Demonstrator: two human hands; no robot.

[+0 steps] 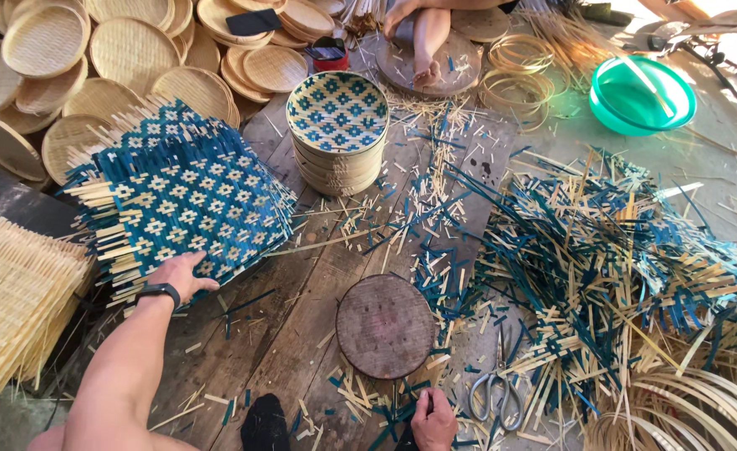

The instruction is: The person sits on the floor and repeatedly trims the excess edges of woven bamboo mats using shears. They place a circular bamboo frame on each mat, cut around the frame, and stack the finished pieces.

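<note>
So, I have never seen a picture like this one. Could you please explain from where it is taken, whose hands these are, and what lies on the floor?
The single picture comes from a camera worn on a person's head, looking down at their own two bare hands. There is no machine.

The left hand, with a black wristband, rests flat on the edge of a stack of woven mats patterned in blue and pale yellow. The right hand is low near the frame's bottom edge, among cut strips; whether it holds anything, I cannot tell.

On the wooden floor between the hands lies a round wooden disc. Scissors lie beside the right hand. Further right is a big heap of loose blue and yellow strips. Behind stands a stack of round woven trays, and a green basin sits at the top right. Another person's foot shows at the top.
</note>
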